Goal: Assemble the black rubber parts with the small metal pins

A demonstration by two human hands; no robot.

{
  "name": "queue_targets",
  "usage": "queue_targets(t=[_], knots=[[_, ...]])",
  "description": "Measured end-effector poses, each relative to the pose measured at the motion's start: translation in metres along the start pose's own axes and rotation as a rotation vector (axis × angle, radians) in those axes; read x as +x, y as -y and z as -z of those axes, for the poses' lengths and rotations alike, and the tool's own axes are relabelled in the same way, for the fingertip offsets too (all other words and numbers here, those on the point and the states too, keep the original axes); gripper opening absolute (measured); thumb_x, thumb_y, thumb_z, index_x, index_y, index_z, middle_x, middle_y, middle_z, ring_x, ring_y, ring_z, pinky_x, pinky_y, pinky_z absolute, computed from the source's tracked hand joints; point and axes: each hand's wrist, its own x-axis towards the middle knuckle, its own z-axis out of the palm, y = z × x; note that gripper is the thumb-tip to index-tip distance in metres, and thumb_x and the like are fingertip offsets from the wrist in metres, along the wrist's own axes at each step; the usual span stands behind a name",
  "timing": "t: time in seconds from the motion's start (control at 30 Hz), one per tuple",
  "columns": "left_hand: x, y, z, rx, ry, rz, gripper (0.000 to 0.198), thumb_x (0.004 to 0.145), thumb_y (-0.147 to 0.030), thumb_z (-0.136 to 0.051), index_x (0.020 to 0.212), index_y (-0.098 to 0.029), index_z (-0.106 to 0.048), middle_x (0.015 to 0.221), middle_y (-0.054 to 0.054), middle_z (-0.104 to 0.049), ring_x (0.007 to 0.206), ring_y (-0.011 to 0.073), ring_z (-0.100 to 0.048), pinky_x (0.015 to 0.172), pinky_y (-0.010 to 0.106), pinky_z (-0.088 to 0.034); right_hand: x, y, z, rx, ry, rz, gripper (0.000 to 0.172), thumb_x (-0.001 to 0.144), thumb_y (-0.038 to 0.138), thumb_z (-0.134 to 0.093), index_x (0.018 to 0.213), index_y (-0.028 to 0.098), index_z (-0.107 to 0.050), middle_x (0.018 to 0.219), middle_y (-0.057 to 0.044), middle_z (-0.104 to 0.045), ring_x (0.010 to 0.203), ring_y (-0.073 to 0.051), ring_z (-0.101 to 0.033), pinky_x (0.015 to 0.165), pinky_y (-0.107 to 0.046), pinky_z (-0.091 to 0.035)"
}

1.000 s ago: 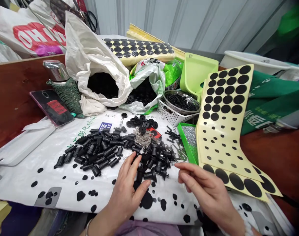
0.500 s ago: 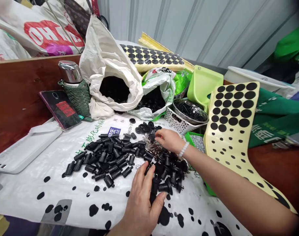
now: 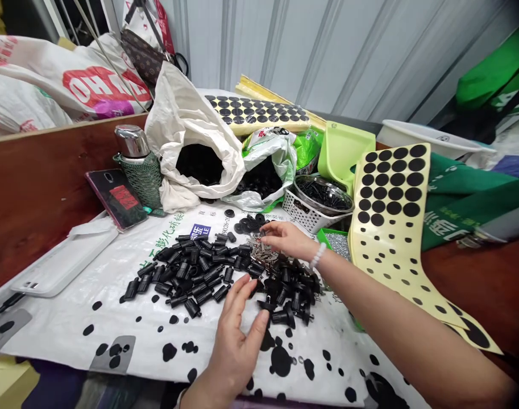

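Note:
My left hand (image 3: 236,338) is low in the middle, thumb and fingers apart. A black plastic part with a wide disc (image 3: 266,304) is by its thumb tip. My right hand (image 3: 291,240), with a beaded bracelet (image 3: 318,255), reaches in from the right. Its fingers are bent together over a heap of small silvery metal pieces (image 3: 261,254); what they pinch is too small to make out. Left of the heap lie many loose black plastic cylinders (image 3: 191,270). Below the right wrist is a pile of black parts with discs (image 3: 295,292). Black rings (image 3: 248,223) lie behind the metal pieces.
At the back stand a white sack (image 3: 191,136) and a plastic bag (image 3: 285,170), both holding black parts. A steel bowl (image 3: 323,193) rests in a white basket (image 3: 302,213). Sticker sheets (image 3: 391,238) curve down the right. A phone (image 3: 116,199) and flask (image 3: 135,165) are left.
My left hand has drawn slightly back and left, and a disc-ended black part now shows by its thumb. My right hand has shifted slightly left over the metal pieces. The camera view has tilted.

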Motion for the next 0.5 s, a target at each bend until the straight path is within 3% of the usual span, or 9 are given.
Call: queue_targets(t=[0.1,0.17,0.23,0.4,0.5], knots=[[0.005,-0.009,0.004,-0.274,-0.098,0.070,0.040,0.086,-0.036,-0.053,0.121,-0.018,-0.052,0.129,0.012,-0.051,0.121,0.0236,-0.047,0.104,0.040,-0.035,-0.039,0.016,0.001,0.192,0.074,0.157,0.034,0.086,0.018,-0.051,0.119,0.014,-0.048,0.105,-0.006,-0.065,0.093,-0.014,-0.062,0.079,-0.029,-0.051],[0.008,-0.018,0.005,-0.464,-0.099,0.148,0.040,0.085,-0.039,-0.052,0.118,-0.016,-0.053,0.116,0.012,-0.061,0.103,0.0220,-0.060,0.092,0.037,-0.046,-0.062,0.022,-0.006,0.417,0.109,0.314,0.033,0.084,0.019,-0.052,0.117,0.015,-0.050,0.109,-0.007,-0.063,0.097,-0.015,-0.060,0.082,-0.032,-0.049],[0.009,-0.027,0.006,-0.592,-0.060,0.186,0.041,0.085,-0.040,-0.053,0.117,-0.015,-0.054,0.109,0.012,-0.064,0.089,0.0196,-0.064,0.080,0.032,-0.052,-0.079,0.024,-0.016,0.481,0.084,0.429,0.033,0.083,0.020,-0.054,0.116,0.019,-0.052,0.109,-0.007,-0.062,0.097,-0.017,-0.058,0.084,-0.035,-0.047],[0.004,-0.034,0.004,-0.689,0.006,0.286,0.041,0.077,-0.029,-0.066,0.115,-0.016,-0.057,0.110,0.009,-0.064,0.099,0.0190,-0.060,0.083,0.027,-0.050,-0.096,0.029,-0.043,-0.009,-0.135,0.613,0.031,0.081,0.015,-0.049,0.112,0.017,-0.055,0.089,-0.008,-0.062,0.084,-0.021,-0.052,0.084,-0.044,-0.038],[0.001,-0.028,0.007,-0.718,-0.007,0.360,0.042,0.076,-0.028,-0.067,0.116,-0.018,-0.057,0.104,0.006,-0.066,0.089,0.0157,-0.062,0.080,0.027,-0.050,-0.092,0.027,-0.045,-0.133,-0.130,0.643,0.030,0.084,0.024,-0.051,0.112,0.014,-0.054,0.093,-0.009,-0.063,0.085,-0.021,-0.052,0.086,-0.043,-0.037]])
